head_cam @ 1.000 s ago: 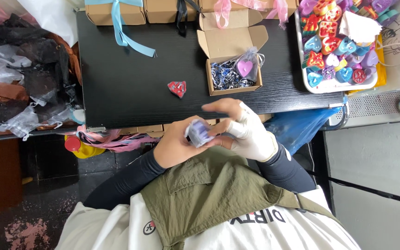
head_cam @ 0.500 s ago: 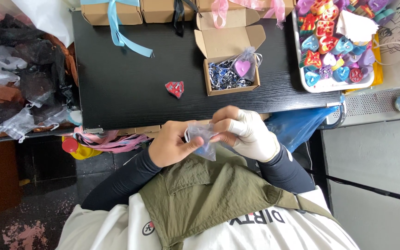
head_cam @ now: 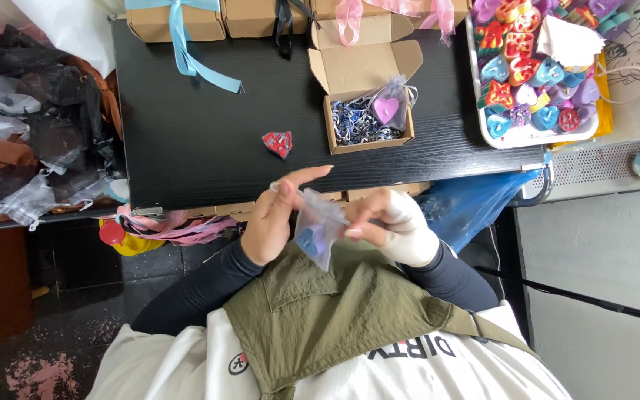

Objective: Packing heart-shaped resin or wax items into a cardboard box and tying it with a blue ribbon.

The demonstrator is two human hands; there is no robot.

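Head view, looking down past the person's chest to a black table [head_cam: 201,141]. In the lower centre of the frame both hands meet on one small sheer pouch [head_cam: 318,228] held in the air in front of the olive vest, clear of the table edge. The left hand [head_cam: 272,222], bare, pinches the pouch's upper left edge with the forefinger stretched out above it; the right hand [head_cam: 398,226], in a white glove, grips the pouch's right edge between thumb and fingers. Each hand is thus clamped on the pouch, and the two stand just beside one another. A blue-purple piece [head_cam: 310,240] shows through the fabric near the pouch's bottom.

State of the work, as judged from the layout: the piece appears to sit inside the pouch already, while the mouth of the pouch looks held rather than tied; whether a drawstring is drawn cannot be told. Above the hands, upper centre, an open cardboard box [head_cam: 364,96] lies on the table with shredded filler and one filled pouch holding a pink heart [head_cam: 387,109], so one pouch seems packed and the held one is not yet in a box. A red heart-shaped piece [head_cam: 279,142] lies loose on the table left of that box. Closed, ribbon-tied boxes [head_cam: 175,21] line the top edge. A white tray [head_cam: 483,111] of many coloured pieces, upper right, suggests much remains unpacked.
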